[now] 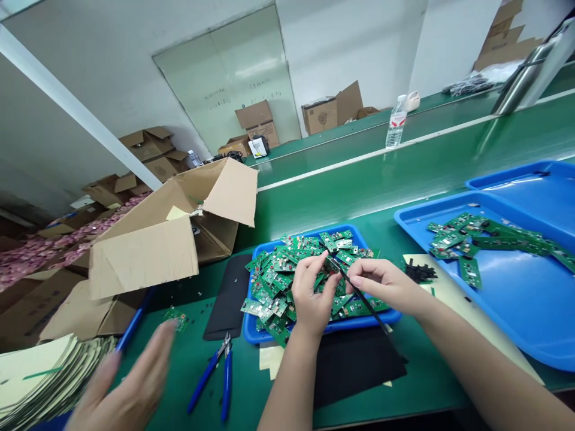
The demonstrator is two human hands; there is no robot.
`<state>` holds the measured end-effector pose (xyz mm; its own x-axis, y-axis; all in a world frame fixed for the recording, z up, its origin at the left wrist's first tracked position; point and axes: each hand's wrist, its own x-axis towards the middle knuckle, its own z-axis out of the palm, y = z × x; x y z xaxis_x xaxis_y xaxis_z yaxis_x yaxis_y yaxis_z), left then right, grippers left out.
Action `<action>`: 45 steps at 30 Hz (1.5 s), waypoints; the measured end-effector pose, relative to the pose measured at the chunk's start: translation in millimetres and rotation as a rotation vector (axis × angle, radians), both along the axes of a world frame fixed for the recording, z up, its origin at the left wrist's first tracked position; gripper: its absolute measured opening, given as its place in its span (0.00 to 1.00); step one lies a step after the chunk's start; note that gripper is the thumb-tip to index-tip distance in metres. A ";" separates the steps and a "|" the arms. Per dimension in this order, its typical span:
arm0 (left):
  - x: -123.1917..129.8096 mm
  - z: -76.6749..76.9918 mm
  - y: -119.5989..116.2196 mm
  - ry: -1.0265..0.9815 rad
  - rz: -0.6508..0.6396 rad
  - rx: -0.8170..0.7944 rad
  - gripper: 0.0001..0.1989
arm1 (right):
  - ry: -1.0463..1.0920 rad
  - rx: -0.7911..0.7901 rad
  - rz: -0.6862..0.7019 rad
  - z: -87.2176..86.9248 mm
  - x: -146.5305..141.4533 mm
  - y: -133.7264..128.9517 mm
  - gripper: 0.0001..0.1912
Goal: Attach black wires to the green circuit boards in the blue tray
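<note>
My left hand [314,287] is closed in a pinch on a small green circuit board [331,264], above a blue tray [252,333] heaped with circuit boards [276,281]. Facing it, my right hand [377,280] has its thumb and fingers closed on a thin black strip [366,302]. One end of the strip meets the board at my left fingertips. Its other end trails down over a black sheet [354,365] in front of the tray. Fingers partly hide the board.
At lower left is another person's blurred hand [135,377]. Blue-handled cutters [227,377], a loose board [177,317] and an open carton [148,257] lie left. On the right are black pieces [421,272] and a blue tray [507,299] with boards. A bottle [396,123] stands behind.
</note>
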<state>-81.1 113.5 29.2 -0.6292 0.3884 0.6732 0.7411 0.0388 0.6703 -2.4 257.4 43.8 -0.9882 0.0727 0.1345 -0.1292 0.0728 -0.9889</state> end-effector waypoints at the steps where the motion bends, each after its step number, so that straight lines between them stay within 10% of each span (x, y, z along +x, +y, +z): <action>1: 0.2 -0.2 0.4 -0.014 -0.013 0.003 0.20 | -0.004 -0.044 0.013 0.4 -0.3 0.1 0.15; 15: 3.7 3.4 1.5 -0.512 -0.346 0.100 0.20 | -0.092 -0.242 0.126 -4.6 -6.5 -2.0 0.17; 33: 4.4 6.9 1.5 -0.547 -0.459 0.023 0.19 | 0.085 0.223 -0.229 -5.1 -6.2 3.1 0.09; 45: -3.3 -3.0 4.5 -0.268 -0.186 -0.072 0.17 | 0.077 -0.319 0.163 -4.1 0.9 1.1 0.13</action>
